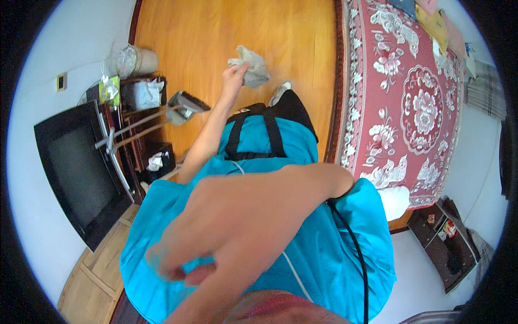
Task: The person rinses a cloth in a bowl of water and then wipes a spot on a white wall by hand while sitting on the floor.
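Note:
At the upper middle, my left hand (234, 77) reaches out over the wooden floor and grips a crumpled pale grey cloth (255, 71) by its left side. The cloth hangs above the floor near a light-coloured shoe (280, 92). My right hand (238, 222) is raised close to the camera, across the chest of a bright blue jacket (319, 251). Its fingers are bent towards the lower left and somewhat blurred, with a gap between them and nothing seen in the hand. A black cord (358, 251) runs down from near the right wrist.
To the left stand a television (83, 162), a dark cabinet (131, 117), a long-handled dustpan (178, 115) with a brush, and a bin-like container (141, 62). A bed with a red floral cover (380, 81) lies along the right. A dark open cabinet (439, 243) stands at the lower right.

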A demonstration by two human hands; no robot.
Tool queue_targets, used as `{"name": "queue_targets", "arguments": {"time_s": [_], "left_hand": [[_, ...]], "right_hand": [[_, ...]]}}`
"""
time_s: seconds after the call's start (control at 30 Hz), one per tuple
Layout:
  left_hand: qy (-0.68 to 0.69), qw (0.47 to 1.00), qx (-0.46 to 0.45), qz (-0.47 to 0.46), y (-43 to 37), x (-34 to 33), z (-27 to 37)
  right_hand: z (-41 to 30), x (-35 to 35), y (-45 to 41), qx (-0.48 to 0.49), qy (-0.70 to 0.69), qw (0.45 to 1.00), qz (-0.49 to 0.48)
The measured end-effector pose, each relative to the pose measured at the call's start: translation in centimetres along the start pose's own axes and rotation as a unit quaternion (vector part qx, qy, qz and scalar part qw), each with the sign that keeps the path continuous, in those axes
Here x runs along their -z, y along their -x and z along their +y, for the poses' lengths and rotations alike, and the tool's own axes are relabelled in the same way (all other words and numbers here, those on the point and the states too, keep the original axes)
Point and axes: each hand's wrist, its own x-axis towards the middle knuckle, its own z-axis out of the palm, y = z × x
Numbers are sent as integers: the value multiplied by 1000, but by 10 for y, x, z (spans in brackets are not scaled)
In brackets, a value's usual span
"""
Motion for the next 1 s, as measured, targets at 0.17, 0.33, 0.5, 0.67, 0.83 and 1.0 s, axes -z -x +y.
{"name": "queue_targets", "arguments": {"time_s": [0.17,0.33,0.5,0.67,0.83,1.0], "left_hand": [[-22,1000,-19,6,-80,-6,15],[-63,998,-8,16,-149,-17,45],[-60,997,27,-33,-247,-29,81],[198,978,71,-4,-299,-75,160],[-41,993,25,-107,-408,-73,184],[-160,979,-32,-121,-476,-113,210]], "right_hand": [[8,76,-50,-65,-227,969,-68],[42,156,-90,-73,-211,967,-126],[95,247,-128,-69,-48,988,-132],[187,370,-106,-247,189,946,89],[275,478,6,-434,219,780,393],[310,538,68,-475,124,670,556]]}}
